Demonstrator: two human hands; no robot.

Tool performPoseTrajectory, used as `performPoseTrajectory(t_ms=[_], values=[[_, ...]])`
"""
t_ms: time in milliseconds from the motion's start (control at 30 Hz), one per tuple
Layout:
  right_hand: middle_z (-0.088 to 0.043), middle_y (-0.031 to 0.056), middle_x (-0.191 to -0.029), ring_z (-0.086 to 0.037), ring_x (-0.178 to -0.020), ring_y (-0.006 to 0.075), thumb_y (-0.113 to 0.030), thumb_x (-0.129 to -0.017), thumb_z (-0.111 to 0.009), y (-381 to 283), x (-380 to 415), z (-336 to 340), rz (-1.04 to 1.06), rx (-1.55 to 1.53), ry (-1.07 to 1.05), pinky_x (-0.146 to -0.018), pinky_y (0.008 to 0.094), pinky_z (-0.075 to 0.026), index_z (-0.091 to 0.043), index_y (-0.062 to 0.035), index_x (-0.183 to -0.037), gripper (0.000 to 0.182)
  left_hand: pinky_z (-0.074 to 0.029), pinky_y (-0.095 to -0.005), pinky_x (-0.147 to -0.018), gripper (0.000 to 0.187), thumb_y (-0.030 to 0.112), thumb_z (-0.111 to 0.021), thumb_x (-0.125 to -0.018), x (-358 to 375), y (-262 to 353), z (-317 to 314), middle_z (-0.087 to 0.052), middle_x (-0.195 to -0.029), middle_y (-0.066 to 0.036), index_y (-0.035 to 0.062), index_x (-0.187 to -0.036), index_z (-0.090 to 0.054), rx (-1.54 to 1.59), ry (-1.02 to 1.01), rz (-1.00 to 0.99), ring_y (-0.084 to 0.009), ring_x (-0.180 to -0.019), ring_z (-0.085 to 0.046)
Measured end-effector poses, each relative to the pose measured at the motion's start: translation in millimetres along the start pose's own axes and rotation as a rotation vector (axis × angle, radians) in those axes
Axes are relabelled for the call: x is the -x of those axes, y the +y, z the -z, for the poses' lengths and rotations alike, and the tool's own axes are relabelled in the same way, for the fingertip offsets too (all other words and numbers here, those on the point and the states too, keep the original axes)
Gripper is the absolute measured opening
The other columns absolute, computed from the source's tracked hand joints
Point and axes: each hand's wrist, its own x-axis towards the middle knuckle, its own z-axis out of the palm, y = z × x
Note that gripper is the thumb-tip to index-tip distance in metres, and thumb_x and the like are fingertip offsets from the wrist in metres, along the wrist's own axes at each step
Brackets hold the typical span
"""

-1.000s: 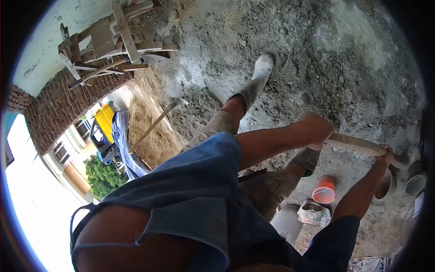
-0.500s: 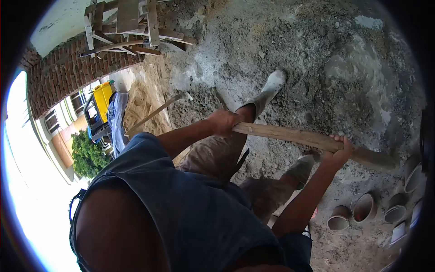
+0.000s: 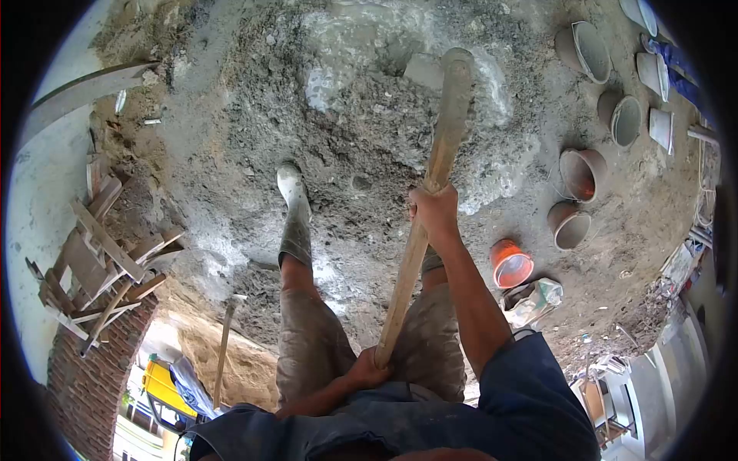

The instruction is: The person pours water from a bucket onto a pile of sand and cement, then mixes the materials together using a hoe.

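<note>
A long wooden handle (image 3: 403,288) runs from my lap up and forward. My left hand (image 3: 367,369) is closed round its lower end, near my waist. Higher up, my right hand (image 3: 437,209) grips the shaft with wrapped fingers. At the far end the tool's grey, mud-coated head (image 3: 424,71) rests at or in the wet grey mix (image 3: 354,42); its edge is partly hidden. Lumpy grey mortar or soil (image 3: 346,146) lies between my boots and the tool head. One white, muddy boot (image 3: 292,184) stands on it at the left.
Several buckets (image 3: 584,173) stand at the right, with an orange bucket (image 3: 511,263) and a sack (image 3: 534,301) nearer me. Scrap timber (image 3: 100,257) is piled at the left. Another long-handled tool (image 3: 224,346) leans near a sand heap (image 3: 250,369) and a brick wall (image 3: 96,373).
The view has turned toward the wet mix and buckets. The handle now points forward instead of lying across to the right. Both hands still hold it.
</note>
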Motion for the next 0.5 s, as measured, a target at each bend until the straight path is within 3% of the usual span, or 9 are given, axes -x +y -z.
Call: performPoseTrajectory(t_ms=[100, 133, 167, 233, 267, 333, 367, 433, 500], values=[[-0.054, 0.0075, -0.059, -0.054, -0.043, 0.0156, 0.002, -0.075, -0.062, -60, 14, 21, 0.218, -0.054, 0.023, -0.040, 0.0302, -0.045, -0.051, 0.0010, -0.090, 0.019, -0.052, -0.0412, -0.080, 0.035, 0.020, -0.068, -0.078, -40, 20, -6, -0.068, -0.094, -0.021, 0.0017, -0.107, -0.061, -0.092, 0.051, -0.044, -0.0327, -0.093, -0.068], [-0.055, 0.0075, -0.058, -0.054, -0.043, 0.0155, 0.002, -0.075, -0.062, -92, -1, 26, 0.293, -0.046, 0.024, -0.040, 0.0300, -0.046, -0.052, 0.0011, -0.089, 0.018, -0.053, -0.0429, -0.078, 0.033, 0.019, -0.064, -0.079, -73, 33, -4, -0.067, -0.093, -0.024, 0.0031, -0.108, -0.061, 0.029, 0.111, -0.037, -0.0371, -0.093, -0.068], [-0.055, 0.0078, -0.058, -0.055, -0.045, 0.0157, 0.000, -0.075, -0.062, -121, -24, 30, 0.332, -0.006, 0.035, -0.042, 0.0306, -0.046, -0.055, 0.0015, -0.085, 0.012, -0.053, -0.0432, -0.074, 0.031, 0.016, -0.063, -0.078, -98, 85, 17, -0.067, -0.088, -0.022, 0.0040, -0.106, -0.062, -0.053, 0.159, -0.207, -0.0364, -0.087, -0.068], [-0.057, 0.0090, -0.059, -0.055, -0.048, 0.0178, -0.007, -0.077, -0.064, -171, -98, 33, 0.453, 0.089, 0.034, -0.047, 0.0320, -0.045, -0.059, 0.0020, -0.074, 0.010, -0.053, -0.0418, -0.068, 0.026, 0.013, -0.066, -0.075, -178, 134, 44, -0.067, -0.081, -0.017, 0.0035, -0.099, -0.060, -0.067, 0.243, -0.343, -0.0309, -0.078, -0.069], [-0.058, 0.0089, -0.062, -0.056, -0.052, 0.0180, -0.007, -0.077, -0.063, -189, -134, 30, 0.448, 0.076, 0.049, -0.052, 0.0329, -0.046, -0.060, 0.0011, -0.073, 0.010, -0.052, -0.0415, -0.066, 0.024, 0.011, -0.067, -0.073, -190, 173, 59, -0.066, -0.076, -0.017, 0.0032, -0.095, -0.060, 0.015, 0.202, -0.199, -0.0306, -0.075, -0.068], [-0.061, 0.0086, -0.064, -0.059, -0.058, 0.0175, -0.010, -0.079, -0.066, -182, -213, 36, 0.428, 0.157, -0.102, -0.059, 0.0302, -0.050, -0.061, 0.0009, -0.070, 0.015, -0.052, -0.0422, -0.065, 0.024, 0.012, -0.068, -0.071, -188, 183, 44, -0.065, -0.072, -0.020, 0.0008, -0.091, -0.060, 0.060, 0.259, -0.210, -0.0333, -0.072, -0.067], [-0.059, 0.0069, -0.066, -0.058, -0.060, 0.0169, -0.012, -0.081, -0.066, -159, -233, 33, 0.265, 0.145, -0.120, -0.060, 0.0312, -0.050, -0.060, -0.0015, -0.072, 0.015, -0.052, -0.0422, -0.065, 0.025, 0.013, -0.069, -0.071, -179, 171, 34, -0.065, -0.072, -0.020, -0.0004, -0.090, -0.060, 0.021, 0.309, -0.182, -0.0338, -0.071, -0.067], [-0.055, 0.0050, -0.067, -0.055, -0.058, 0.0158, -0.009, -0.081, -0.066, -98, -245, 35, 0.051, 0.177, -0.224, -0.058, 0.0328, -0.051, -0.057, -0.0040, -0.077, 0.011, -0.052, -0.0433, -0.066, 0.025, 0.013, -0.069, -0.069, -128, 160, 18, -0.065, -0.072, -0.020, -0.0023, -0.088, -0.061, 0.233, 0.255, -0.103, -0.0353, -0.071, -0.066], [-0.055, 0.0057, -0.068, -0.055, -0.057, 0.0160, -0.008, -0.080, -0.065, -63, -165, 22, 0.040, 0.186, -0.156, -0.054, 0.0326, -0.048, -0.056, -0.0033, -0.077, 0.010, -0.051, -0.0429, -0.069, 0.030, 0.013, -0.068, -0.069, -105, 103, -15, -0.065, -0.078, -0.020, -0.0028, -0.095, -0.061, 0.208, 0.175, -0.069, -0.0348, -0.077, -0.066]])
